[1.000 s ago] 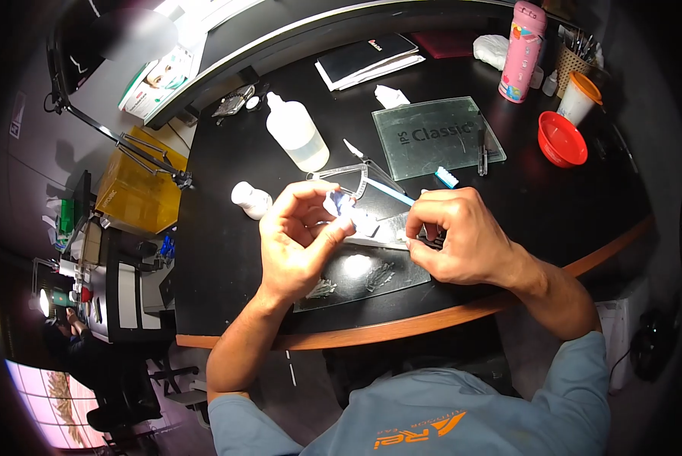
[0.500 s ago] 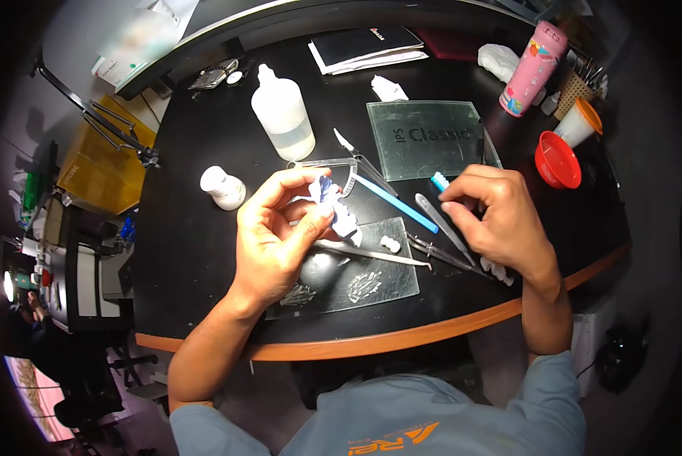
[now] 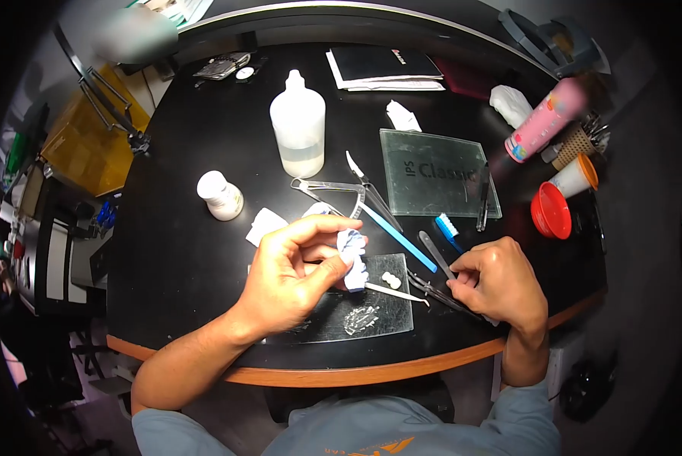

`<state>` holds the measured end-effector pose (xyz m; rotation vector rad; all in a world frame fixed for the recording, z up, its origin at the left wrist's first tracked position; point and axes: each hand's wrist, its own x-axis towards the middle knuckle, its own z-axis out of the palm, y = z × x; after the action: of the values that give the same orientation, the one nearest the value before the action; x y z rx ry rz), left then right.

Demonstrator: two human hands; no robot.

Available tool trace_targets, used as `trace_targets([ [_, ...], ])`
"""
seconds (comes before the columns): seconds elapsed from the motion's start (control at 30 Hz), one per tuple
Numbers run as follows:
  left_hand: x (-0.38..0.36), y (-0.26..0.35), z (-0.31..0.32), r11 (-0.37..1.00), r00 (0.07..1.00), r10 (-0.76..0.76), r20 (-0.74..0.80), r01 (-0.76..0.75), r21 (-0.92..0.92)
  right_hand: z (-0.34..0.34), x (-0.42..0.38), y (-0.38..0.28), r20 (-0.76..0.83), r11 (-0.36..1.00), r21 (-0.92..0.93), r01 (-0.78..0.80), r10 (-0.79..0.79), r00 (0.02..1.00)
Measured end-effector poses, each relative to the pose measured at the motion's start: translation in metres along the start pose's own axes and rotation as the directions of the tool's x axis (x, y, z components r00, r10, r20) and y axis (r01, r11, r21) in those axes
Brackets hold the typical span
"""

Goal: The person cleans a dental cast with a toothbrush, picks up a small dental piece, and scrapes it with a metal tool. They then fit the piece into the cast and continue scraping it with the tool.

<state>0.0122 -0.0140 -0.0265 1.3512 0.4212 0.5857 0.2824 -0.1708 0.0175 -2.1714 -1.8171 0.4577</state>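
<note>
Nearest, left hand (image 3: pixel 291 277): thumb and forefinger clamped on crumpled tissue (image 3: pixel 351 254), above the glass slab (image 3: pixel 394 322) by the worktop's (image 3: pixel 174 281) front edge.
Right hand (image 3: pixel 502 285): thumb and forefinger at the grey tool (image 3: pixel 434 253); cannot tell whether they grip.
Right edge: red bowl (image 3: pixel 551 210).
Far edge: black folder (image 3: pixel 386 64).

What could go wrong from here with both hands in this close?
The left hand, holding crumpled tissue near the small white pieces, might brush them. The right hand, close to the grey tool and dark tweezers, could nudge either. The hooked tool juts past the glass plate's edge and may get snagged.
</note>
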Motion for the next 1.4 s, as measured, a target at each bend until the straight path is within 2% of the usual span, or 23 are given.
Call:
trace_targets([
  [0.07, 0.000, -0.005, -0.001, 0.999, 1.000, 0.017, 0.014, -0.016, -0.039, 0.005, 0.001, 0.000, -0.020, 0.998, -0.058, -0.014, 0.013, 1.000],
  [0.2, 0.000, 0.001, 0.001, 1.000, 1.000, 0.005, 0.027, -0.005, -0.003, 0.009, 0.001, -0.004, -0.076, 0.989, -0.146, -0.018, 0.007, 0.997],
  [0.27, 0.000, 0.004, 0.001, 1.000, 0.999, 0.006, 0.033, -0.006, 0.025, 0.008, 0.001, -0.004, -0.068, 0.993, -0.118, -0.023, 0.015, 0.998],
  [0.4, 0.001, -0.003, 0.005, 0.993, 0.993, 0.117, 0.027, -0.116, -0.036, 0.009, 0.001, 0.002, -0.109, 0.992, -0.127, 0.010, -0.024, 0.994],
  [0.5, 0.000, -0.001, 0.006, 0.988, 0.987, 0.154, 0.049, -0.154, -0.010, 0.001, 0.003, 0.000, -0.221, 0.996, -0.033, 0.085, -0.090, 0.971],
  [0.6, -0.001, 0.000, 0.007, 0.990, 0.989, 0.140, 0.046, -0.139, -0.018, -0.010, 0.000, -0.012, -0.241, 0.958, 0.283, 0.050, 0.020, 0.970],
  [0.67, 0.000, -0.003, 0.007, 0.989, 0.987, 0.148, 0.056, -0.146, -0.031, -0.001, -0.002, -0.017, -0.312, 0.776, 0.596, 0.206, -0.012, 0.950],
  [0.73, -0.001, -0.005, 0.007, 0.988, 0.985, 0.157, 0.067, -0.157, -0.003, 0.011, -0.003, -0.019, -0.386, 0.477, 0.809, 0.343, -0.007, 0.922],
  [0.83, -0.002, -0.005, 0.009, 0.986, 0.983, 0.161, 0.084, -0.164, 0.033, 0.021, -0.005, -0.027, -0.442, 0.327, 0.824, 0.463, -0.141, 0.886],
  [0.93, -0.006, 0.001, 0.012, 0.999, 0.995, -0.013, 0.094, 0.017, -0.040, 0.034, -0.004, -0.037, -0.518, 0.256, 0.783, 0.567, -0.237, 0.822],
  [1.03, -0.007, -0.001, 0.015, 1.000, 0.995, 0.009, 0.097, -0.009, 0.002, 0.038, -0.001, -0.034, -0.502, 0.413, 0.684, 0.601, -0.331, 0.799],
  [1.13, -0.008, -0.001, 0.015, 1.000, 0.995, 0.029, 0.097, -0.029, 0.007, 0.038, 0.005, -0.038, -0.502, 0.503, 0.573, 0.647, -0.409, 0.762],
  [1.17, -0.009, 0.001, 0.016, 1.000, 0.995, 0.025, 0.094, -0.026, 0.005, 0.040, 0.004, -0.038, -0.512, 0.521, 0.577, 0.629, -0.370, 0.775],
  [1.27, -0.009, 0.003, 0.016, 1.000, 0.996, 0.029, 0.088, -0.029, 0.001, 0.036, 0.006, -0.038, -0.509, 0.597, 0.480, 0.643, -0.408, 0.758],
  [1.4, -0.008, 0.000, 0.016, 0.999, 0.996, 0.034, 0.081, -0.033, -0.016, 0.038, 0.004, -0.039, -0.513, 0.640, 0.457, 0.618, -0.378, 0.771],
])
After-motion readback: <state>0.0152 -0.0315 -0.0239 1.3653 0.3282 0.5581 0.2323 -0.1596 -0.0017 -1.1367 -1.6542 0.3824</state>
